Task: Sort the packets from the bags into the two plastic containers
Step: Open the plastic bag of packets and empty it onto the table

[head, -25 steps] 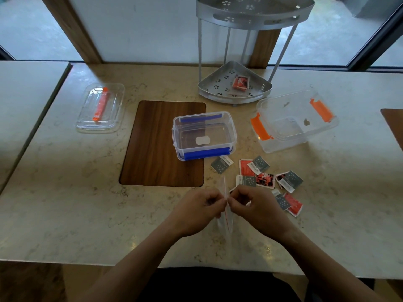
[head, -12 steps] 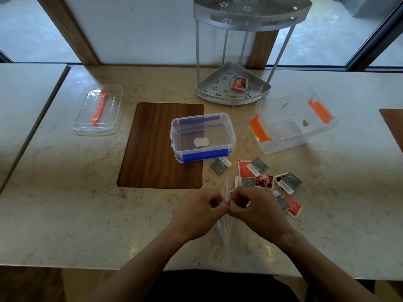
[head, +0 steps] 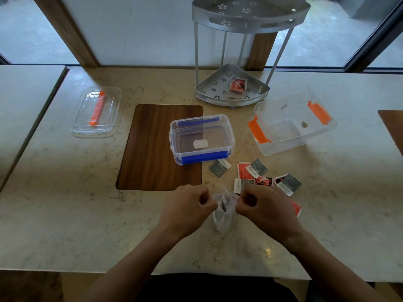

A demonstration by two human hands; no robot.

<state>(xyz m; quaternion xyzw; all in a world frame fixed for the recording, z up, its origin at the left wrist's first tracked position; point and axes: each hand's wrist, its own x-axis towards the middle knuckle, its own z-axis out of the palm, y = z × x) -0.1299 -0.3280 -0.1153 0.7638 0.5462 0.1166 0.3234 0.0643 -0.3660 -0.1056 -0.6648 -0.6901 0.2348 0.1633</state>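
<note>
My left hand (head: 187, 207) and my right hand (head: 263, 205) each pinch one side of the mouth of a small clear zip bag (head: 222, 216), pulled apart above the table's near edge; dark packets show inside. Several grey and red packets (head: 255, 171) lie loose on the table just beyond my right hand. A clear container with blue clips (head: 201, 138) stands open behind the bag. A clear container with orange clips (head: 292, 123) stands open to its right.
A clear lid with an orange clip (head: 97, 113) lies at the far left. A metal corner rack (head: 232, 88) at the back holds one red packet (head: 237, 85). A dark wooden inlay (head: 157, 147) sits in the marble table under the blue-clipped container's left end.
The bag's mouth was pinched flat between my hands; now my hands have drawn apart and the mouth gapes open, showing packets inside.
</note>
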